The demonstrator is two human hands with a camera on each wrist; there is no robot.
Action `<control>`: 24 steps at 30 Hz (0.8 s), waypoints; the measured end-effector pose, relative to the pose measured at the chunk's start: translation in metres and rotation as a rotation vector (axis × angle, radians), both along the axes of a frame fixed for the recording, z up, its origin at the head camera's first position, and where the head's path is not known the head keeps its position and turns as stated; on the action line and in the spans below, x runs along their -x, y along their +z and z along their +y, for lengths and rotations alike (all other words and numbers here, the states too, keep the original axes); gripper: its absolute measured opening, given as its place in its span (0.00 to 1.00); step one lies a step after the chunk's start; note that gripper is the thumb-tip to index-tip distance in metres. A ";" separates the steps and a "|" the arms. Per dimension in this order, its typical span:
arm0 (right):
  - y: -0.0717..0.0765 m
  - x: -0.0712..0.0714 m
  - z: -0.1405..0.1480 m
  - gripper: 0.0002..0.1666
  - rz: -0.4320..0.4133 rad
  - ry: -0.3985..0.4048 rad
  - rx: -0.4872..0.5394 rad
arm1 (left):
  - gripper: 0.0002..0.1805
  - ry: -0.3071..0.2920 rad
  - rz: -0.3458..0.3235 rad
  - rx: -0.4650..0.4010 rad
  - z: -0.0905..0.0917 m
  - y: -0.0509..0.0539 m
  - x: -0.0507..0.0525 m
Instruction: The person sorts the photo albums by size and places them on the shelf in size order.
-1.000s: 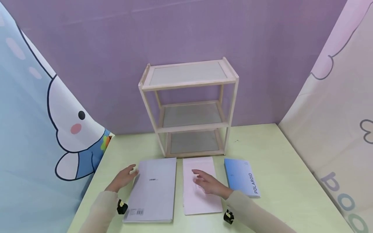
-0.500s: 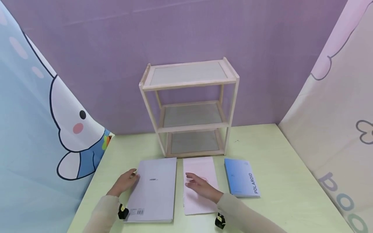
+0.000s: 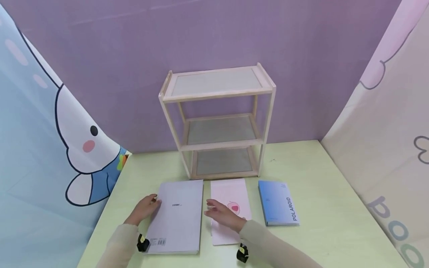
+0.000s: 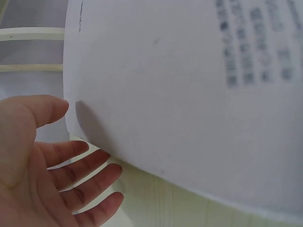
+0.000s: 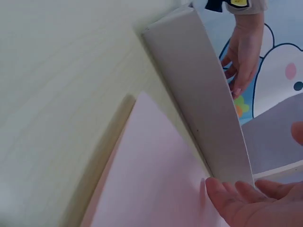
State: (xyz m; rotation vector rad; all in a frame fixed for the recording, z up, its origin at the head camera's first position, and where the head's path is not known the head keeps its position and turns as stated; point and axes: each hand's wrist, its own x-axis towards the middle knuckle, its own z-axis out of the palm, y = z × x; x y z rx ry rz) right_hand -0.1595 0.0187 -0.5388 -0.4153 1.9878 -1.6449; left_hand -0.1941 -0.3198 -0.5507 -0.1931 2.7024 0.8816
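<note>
A large pale grey-white book [image 3: 177,219] lies flat on the table. My left hand [image 3: 143,209] is at its left edge, thumb over the cover side and fingers spread along the edge; in the left wrist view the hand [image 4: 61,165] is relaxed, not curled round the book. My right hand [image 3: 223,215] hovers over a pink booklet [image 3: 231,190], its fingertips near the book's right edge. In the right wrist view the fingers [image 5: 236,194] are extended beside the book's side [image 5: 199,90]. Whether they touch it I cannot tell.
A blue book [image 3: 277,204] marked POLAROID lies to the right of the pink booklet. Behind them stands a three-tier white wooden shelf [image 3: 218,146] with grey panels. A purple cloth hangs at the back, printed cloths at both sides.
My right hand has moved left across the pink booklet towards the large book. My left hand has shifted slightly lower and closer to the book's left edge.
</note>
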 end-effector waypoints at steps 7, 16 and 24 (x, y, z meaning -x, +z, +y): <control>0.002 -0.002 -0.009 0.38 -0.105 -0.032 0.017 | 0.32 -0.016 0.008 0.021 0.004 -0.002 -0.002; -0.001 -0.001 -0.021 0.36 -0.166 -0.080 0.085 | 0.32 0.007 -0.009 0.015 0.005 0.001 0.001; -0.002 -0.002 -0.030 0.39 -0.244 -0.121 0.076 | 0.33 0.071 -0.050 -0.028 0.007 0.004 0.003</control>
